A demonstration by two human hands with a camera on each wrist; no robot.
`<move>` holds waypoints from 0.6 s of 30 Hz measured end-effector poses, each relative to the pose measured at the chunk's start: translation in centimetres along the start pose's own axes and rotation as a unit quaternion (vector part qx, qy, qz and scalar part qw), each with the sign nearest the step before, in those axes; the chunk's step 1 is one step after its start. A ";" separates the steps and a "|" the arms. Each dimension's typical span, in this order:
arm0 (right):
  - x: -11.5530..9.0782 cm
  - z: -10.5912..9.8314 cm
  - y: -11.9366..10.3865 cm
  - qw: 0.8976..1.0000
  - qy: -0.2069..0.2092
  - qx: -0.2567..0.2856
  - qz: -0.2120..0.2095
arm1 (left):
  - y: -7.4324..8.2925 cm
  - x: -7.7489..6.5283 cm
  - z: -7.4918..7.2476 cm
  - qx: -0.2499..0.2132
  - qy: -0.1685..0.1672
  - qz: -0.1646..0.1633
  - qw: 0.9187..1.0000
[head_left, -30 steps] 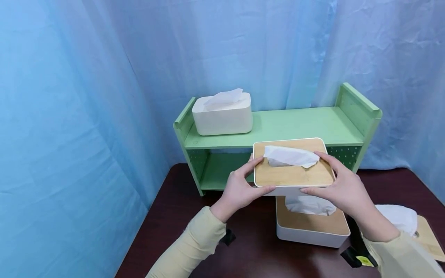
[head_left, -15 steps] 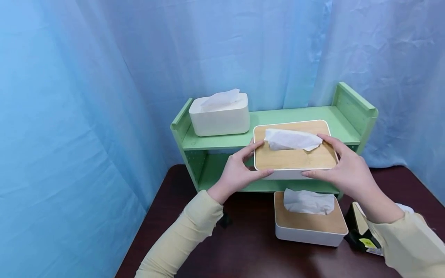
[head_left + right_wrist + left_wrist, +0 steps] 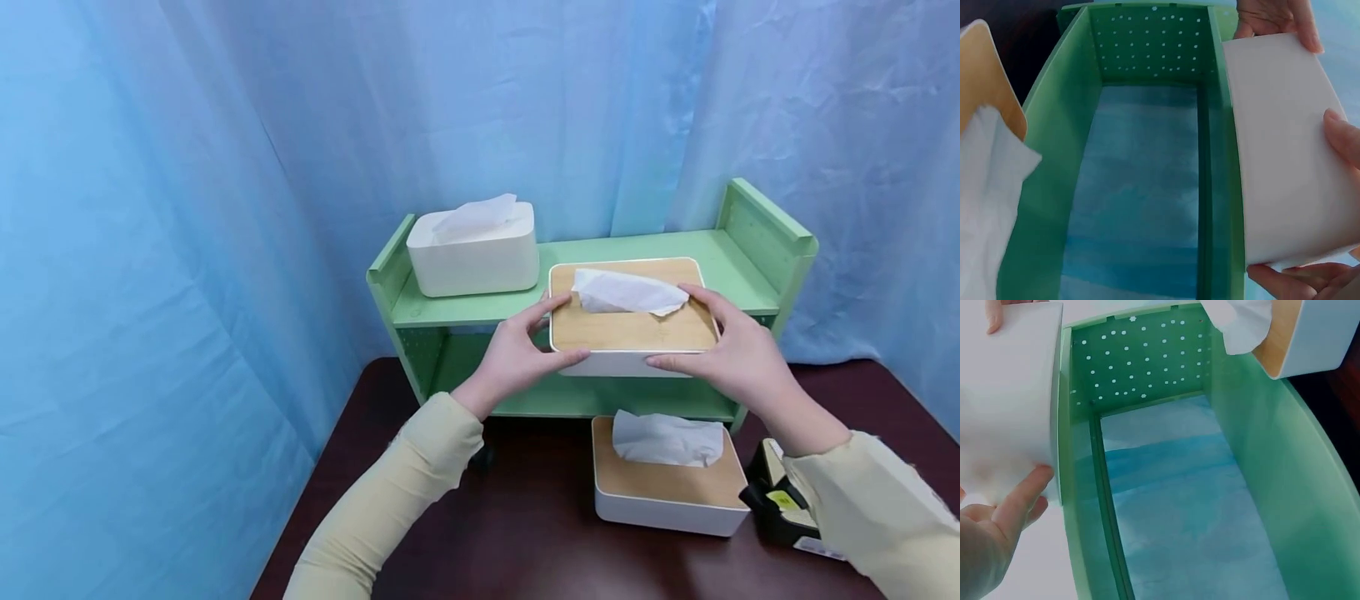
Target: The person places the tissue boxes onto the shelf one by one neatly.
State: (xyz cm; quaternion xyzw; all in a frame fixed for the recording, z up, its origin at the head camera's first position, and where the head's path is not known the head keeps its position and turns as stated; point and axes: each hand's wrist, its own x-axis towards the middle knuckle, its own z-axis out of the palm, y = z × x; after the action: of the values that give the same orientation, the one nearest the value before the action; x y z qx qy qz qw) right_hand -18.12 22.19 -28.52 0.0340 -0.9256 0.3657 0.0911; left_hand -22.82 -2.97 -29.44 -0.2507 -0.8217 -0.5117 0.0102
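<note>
Both my hands hold a white tissue box with a light wooden lid and a tissue poking out. My left hand grips its left end, thumb on the near side, fingers at the edge of the lid. Likewise my right hand grips the right end. In the head view the box overlaps the front edge of the green shelf's upper board. Both wrist views show the box's plain white underside right at that board's edge. A plain white tissue box stands at the upper board's left end.
A second wooden-lidded tissue box sits on the dark table in front of the shelf. A black object with a yellow label lies right of it, partly behind my right sleeve. Blue curtains hang behind.
Both hands have raised the tissue box and carried it forward from above the table box to the upper board's front edge. In the last half second it moves only slightly.
</note>
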 end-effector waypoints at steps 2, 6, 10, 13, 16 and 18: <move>0.5 -0.4 0.1 1.000 -0.004 0.002 -0.004 | 0.1 0.5 -0.2 0.017 0.000 -0.006 1.000; 1.7 -1.4 0.4 0.999 -0.042 0.021 -0.014 | 0.3 1.5 -0.9 0.036 -0.010 -0.021 0.999; 3.0 -2.6 0.8 0.994 -0.099 0.048 -0.015 | 0.2 2.4 -1.8 -0.001 -0.030 -0.047 0.998; 3.9 -3.3 1.0 0.990 -0.127 0.056 -0.010 | 0.0 3.1 -2.2 -0.059 -0.047 -0.068 0.995; 4.8 -3.8 1.2 0.987 -0.150 0.055 0.000 | -0.1 3.7 -2.4 -0.102 -0.059 -0.085 0.989; 5.4 -4.1 1.3 0.984 -0.166 0.063 0.006 | -0.1 4.1 -2.4 -0.119 -0.063 -0.097 0.986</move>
State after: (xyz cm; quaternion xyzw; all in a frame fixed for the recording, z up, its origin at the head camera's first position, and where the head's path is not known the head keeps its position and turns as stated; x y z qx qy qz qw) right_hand -23.00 25.95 -25.39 0.0941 -0.9032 0.4132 -0.0686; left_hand -27.05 -3.40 -27.23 -0.2005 -0.7746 -0.5875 -0.1210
